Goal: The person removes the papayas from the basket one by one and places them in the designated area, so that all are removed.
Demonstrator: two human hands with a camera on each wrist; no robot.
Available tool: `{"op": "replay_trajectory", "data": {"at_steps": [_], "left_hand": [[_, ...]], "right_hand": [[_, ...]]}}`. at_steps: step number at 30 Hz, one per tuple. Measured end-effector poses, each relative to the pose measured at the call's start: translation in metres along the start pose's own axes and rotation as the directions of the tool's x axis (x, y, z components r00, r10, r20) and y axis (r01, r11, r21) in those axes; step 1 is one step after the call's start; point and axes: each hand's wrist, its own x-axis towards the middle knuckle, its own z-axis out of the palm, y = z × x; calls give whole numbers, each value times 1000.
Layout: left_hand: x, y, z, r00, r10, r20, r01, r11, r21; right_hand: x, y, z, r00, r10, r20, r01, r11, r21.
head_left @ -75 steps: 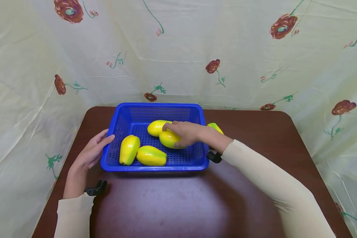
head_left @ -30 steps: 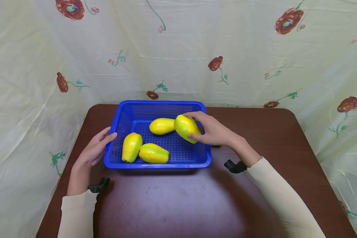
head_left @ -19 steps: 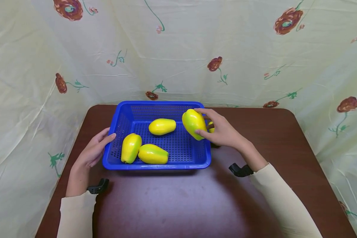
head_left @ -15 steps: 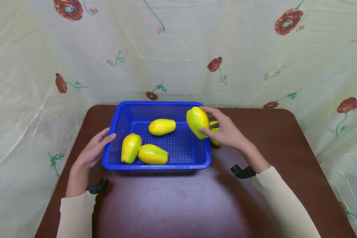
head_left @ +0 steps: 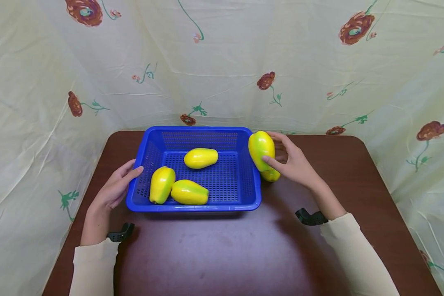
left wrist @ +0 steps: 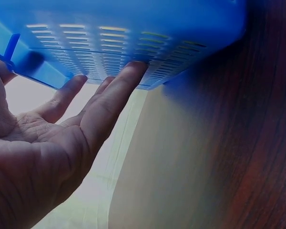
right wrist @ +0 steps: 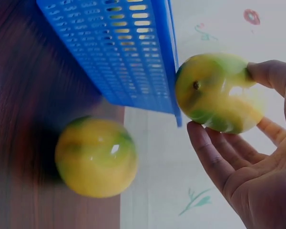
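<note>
In the head view, a yellow-green papaya [head_left: 260,149] is held by my right hand [head_left: 296,162], thumb on its near side and fingers around the far side. It hangs by the right rim of the blue plastic basket [head_left: 192,208]; the right wrist view shows it raised above the table. A second papaya [right wrist: 96,157] lies on the table outside that wall, partly covered in the head view. Inside the basket are three more: an upright-lying papaya [head_left: 162,185], a front papaya [head_left: 190,192] and a back papaya [head_left: 201,158]. My left hand [head_left: 114,187] grips the left rim, fingers against the outer wall.
The basket stands on a dark brown table [head_left: 207,255], toward its back edge. Behind and to both sides hangs a pale floral curtain [head_left: 222,61]. A black band [head_left: 311,217] sits on my right wrist, another band [head_left: 121,233] on the left.
My right hand has taken hold of a papaya inside the basket, lifted it and carried it right, over the right rim. My left hand stays on the left rim.
</note>
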Motion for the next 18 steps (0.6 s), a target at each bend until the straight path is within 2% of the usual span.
{"op": "replay_trajectory", "data": {"at_steps": [11,18], "left_hand": [[-1,1,0,1000,-3,-8,3,1000,10],[-2,0,1,1000,-7,-10,7,1000,9]], "right_hand": [[-10,14,-11,994,70,-78,-67,997,36],[-20,21,-23,976,163,-144,-162,987,15]]}}
